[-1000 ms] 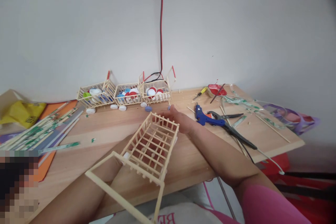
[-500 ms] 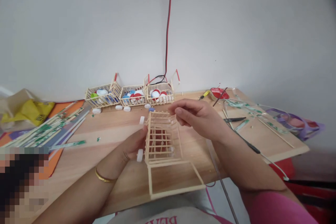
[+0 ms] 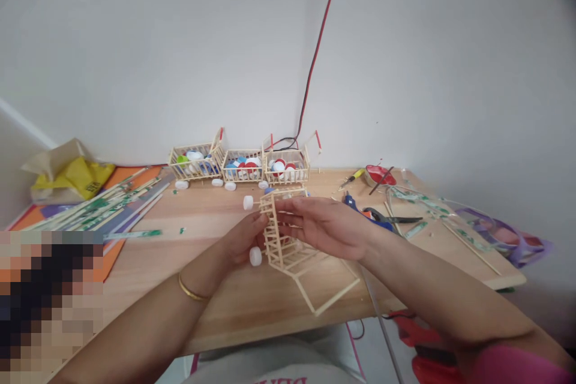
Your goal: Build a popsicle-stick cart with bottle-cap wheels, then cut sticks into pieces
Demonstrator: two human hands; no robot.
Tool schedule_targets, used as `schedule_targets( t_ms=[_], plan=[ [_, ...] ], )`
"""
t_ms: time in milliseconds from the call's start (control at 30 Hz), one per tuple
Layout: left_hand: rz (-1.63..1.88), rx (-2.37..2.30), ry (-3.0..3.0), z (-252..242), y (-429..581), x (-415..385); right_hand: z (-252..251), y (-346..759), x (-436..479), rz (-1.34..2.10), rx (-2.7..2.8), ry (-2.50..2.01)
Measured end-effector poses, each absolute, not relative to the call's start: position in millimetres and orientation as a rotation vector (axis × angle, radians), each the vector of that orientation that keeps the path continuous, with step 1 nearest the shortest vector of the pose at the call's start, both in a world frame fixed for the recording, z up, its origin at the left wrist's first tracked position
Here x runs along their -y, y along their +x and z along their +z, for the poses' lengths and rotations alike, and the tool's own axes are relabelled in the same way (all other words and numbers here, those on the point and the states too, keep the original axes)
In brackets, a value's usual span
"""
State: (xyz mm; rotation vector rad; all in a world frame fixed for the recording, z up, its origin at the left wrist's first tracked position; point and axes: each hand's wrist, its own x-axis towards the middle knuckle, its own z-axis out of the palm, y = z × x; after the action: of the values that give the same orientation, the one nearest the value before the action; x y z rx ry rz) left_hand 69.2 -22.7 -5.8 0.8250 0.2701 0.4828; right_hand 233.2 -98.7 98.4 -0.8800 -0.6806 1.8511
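A miniature shopping cart (image 3: 275, 234) built of thin wooden sticks is tilted on its side above the table, its frame handle slanting toward the lower right. White bottle-cap wheels (image 3: 255, 256) stick out from its left side. My left hand (image 3: 245, 237) grips the cart at the wheel side, its fingers partly hidden behind the sticks. My right hand (image 3: 326, 225) reaches over the basket from the right with fingers stretched out, the fingertips against or just inside the slats. Whether it presses on a stick I cannot tell.
Three finished stick carts (image 3: 243, 168) filled with bottle caps stand along the wall. At the right lie a blue glue gun (image 3: 380, 223), scissors (image 3: 405, 219), a yellow cutter (image 3: 357, 174) and a red dish (image 3: 380, 176). Sticks and wrappers (image 3: 108, 201) cover the left side.
The cart has been turned, its slatted side now facing more to the right and its handle swung rightward. My right hand has lowered from above the cart's far end to the basket, fingers straightened.
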Motion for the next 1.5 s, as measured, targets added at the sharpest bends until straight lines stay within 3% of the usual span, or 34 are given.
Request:
schedule_targets(
  t_ms=[700, 1033, 1333, 1500],
  plan=[
    [0.611, -0.318, 0.873, -6, 67, 13, 106, 242, 108, 1.684, 0.888, -0.896],
    [0.581, -0.306, 0.742, -3, 59, -1, 123, 288, 104, 0.996, 0.926, -0.767],
    [0.576, -0.298, 0.646, -8, 59, -5, 44, 294, 64, 0.751, 1.113, -1.108],
    [0.571, -0.286, 0.635, -14, 58, -8, 31, 297, 64, 0.787, 1.303, -1.236]
  ],
)
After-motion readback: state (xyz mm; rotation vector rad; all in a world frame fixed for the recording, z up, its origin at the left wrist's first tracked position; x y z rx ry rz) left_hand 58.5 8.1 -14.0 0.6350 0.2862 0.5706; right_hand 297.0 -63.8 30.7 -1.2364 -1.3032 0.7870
